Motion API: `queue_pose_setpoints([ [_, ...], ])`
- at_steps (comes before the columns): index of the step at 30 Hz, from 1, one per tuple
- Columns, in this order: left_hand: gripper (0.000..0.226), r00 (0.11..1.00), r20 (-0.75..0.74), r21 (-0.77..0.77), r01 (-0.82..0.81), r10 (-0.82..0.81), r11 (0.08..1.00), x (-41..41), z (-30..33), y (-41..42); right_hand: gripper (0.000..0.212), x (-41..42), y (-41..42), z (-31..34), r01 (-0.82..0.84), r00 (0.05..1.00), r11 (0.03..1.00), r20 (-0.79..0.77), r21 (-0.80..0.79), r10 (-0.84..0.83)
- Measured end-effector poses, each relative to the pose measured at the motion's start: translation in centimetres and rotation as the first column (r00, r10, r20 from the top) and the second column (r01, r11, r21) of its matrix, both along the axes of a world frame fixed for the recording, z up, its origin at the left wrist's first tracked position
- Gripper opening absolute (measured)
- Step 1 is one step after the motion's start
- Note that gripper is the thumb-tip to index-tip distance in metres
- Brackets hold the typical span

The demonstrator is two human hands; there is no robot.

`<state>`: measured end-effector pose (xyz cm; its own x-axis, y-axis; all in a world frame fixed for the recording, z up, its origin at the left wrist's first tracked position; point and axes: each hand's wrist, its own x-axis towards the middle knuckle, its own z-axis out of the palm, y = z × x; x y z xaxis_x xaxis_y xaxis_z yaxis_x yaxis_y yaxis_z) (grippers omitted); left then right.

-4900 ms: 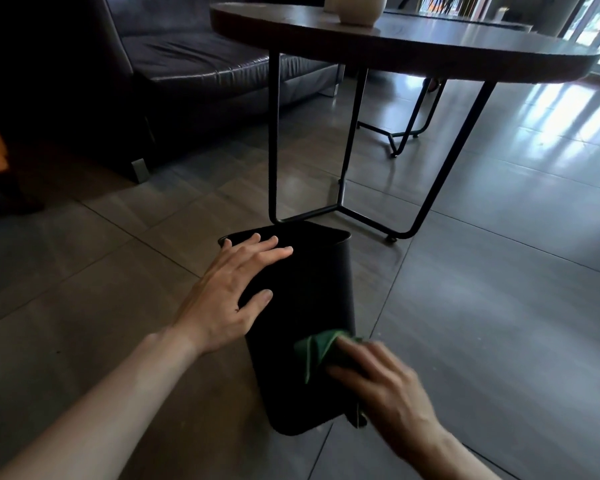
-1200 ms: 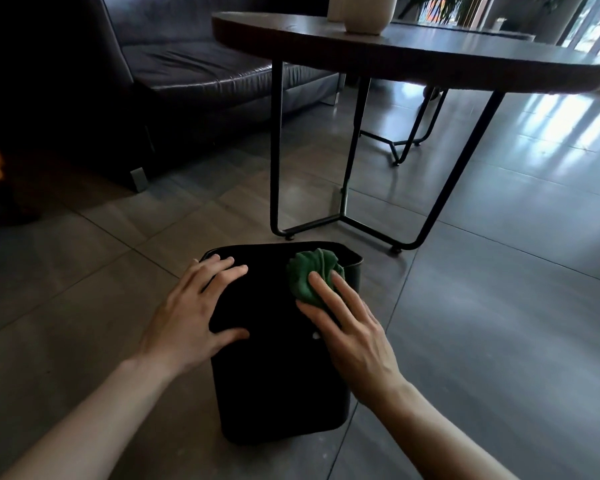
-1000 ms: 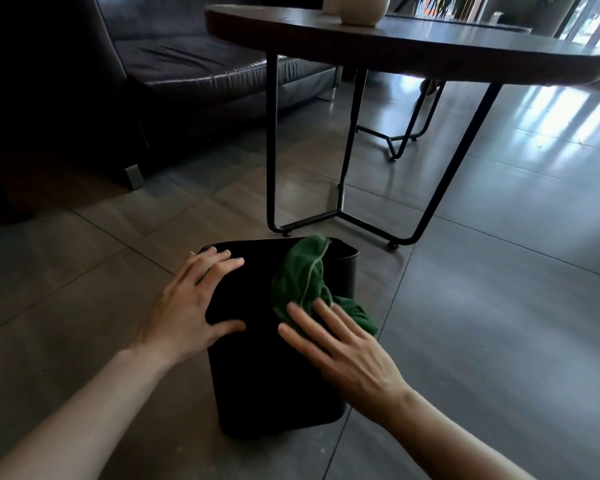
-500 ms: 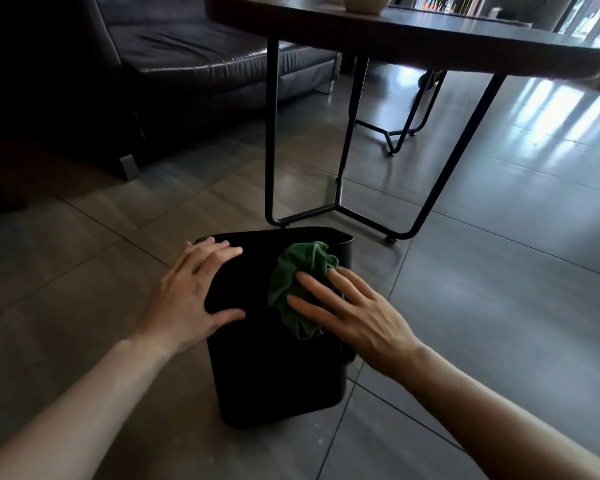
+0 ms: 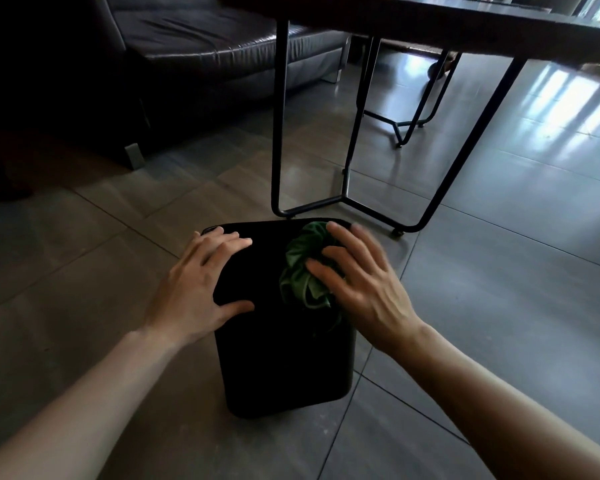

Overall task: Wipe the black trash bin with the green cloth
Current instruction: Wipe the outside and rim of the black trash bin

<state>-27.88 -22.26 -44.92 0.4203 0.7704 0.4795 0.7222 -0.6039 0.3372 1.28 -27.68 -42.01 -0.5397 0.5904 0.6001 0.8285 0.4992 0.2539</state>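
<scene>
Wiping bin face, upper right, near rim.
Bin (image 5: 278, 368) on floor (image 5: 499, 306) by table leg (image 5: 279, 116). Left hand (image 5: 201, 289), fingers spread flat, gripping nothing, likely steadies it. Right hand (image 5: 357, 289) presses bunched cloth (image 5: 303, 271) against it, fingers splayed, not curled.

The right hand (image 5: 357, 289) covers the right part of the bunched green cloth (image 5: 303, 271), and its fingertips are smeared by motion blur. The black trash bin (image 5: 284, 368) is so dark that its surfaces and edges run together; the wall under the left hand (image 5: 198, 289) is hidden. The table (image 5: 465, 32) top is cut off by the upper edge. The dark sofa (image 5: 201, 50) fades into shadow at the left. Both forearms leave the picture at the bottom.
</scene>
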Motion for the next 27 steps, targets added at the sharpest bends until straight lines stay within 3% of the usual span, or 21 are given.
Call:
queue_pose_setpoints([
  [2, 0.101, 1.000, 0.000, 0.003, 0.007, -0.007, 1.000, 0.0, 0.0, -0.1, 0.030, -1.1, -0.7, -1.2, -0.052, 0.999, 0.995, -0.010, -0.085, 0.051],
  [7, 0.101, 1.000, 0.006, 0.018, -0.008, 0.008, 1.000, 0.1, -0.1, -0.2, 0.027, -2.5, -4.1, -5.9, -0.212, 0.956, 0.970, 0.181, -0.118, 0.231],
  [12, 0.101, 1.000, 0.004, 0.021, -0.002, 0.002, 1.000, 0.1, -0.3, -0.4, 0.034, -1.2, -5.6, -7.5, -0.259, 0.921, 0.949, 0.248, -0.182, 0.299],
  [16, 0.101, 1.000, 0.002, 0.017, -0.012, 0.012, 1.000, 0.0, -0.2, -0.2, 0.010, 0.9, -2.8, -3.9, -0.078, 0.996, 0.985, -0.059, -0.152, 0.070],
  [19, 0.101, 1.000, 0.010, 0.013, -0.014, 0.014, 1.000, 0.1, -0.2, -0.2, 0.033, 1.1, -1.1, -1.6, 0.099, 0.937, 0.983, -0.319, -0.154, -0.145],
  [21, 0.102, 1.000, 0.017, 0.012, -0.012, 0.012, 1.000, 0.1, -0.2, -0.3, 0.033, 0.1, -1.0, -1.9, 0.131, 0.919, 0.981, -0.355, -0.140, -0.173],
  [24, 0.102, 1.000, 0.008, 0.015, -0.016, 0.016, 1.000, 0.2, 0.0, -0.4, 0.020, -1.9, -3.0, -5.0, -0.016, 0.981, 0.995, -0.196, -0.103, -0.005],
  [27, 0.101, 1.000, 0.002, 0.017, -0.012, 0.012, 1.000, 0.2, 0.0, -0.6, 0.012, -3.2, -6.3, -8.6, -0.222, 0.965, 0.948, 0.087, -0.229, 0.247],
])
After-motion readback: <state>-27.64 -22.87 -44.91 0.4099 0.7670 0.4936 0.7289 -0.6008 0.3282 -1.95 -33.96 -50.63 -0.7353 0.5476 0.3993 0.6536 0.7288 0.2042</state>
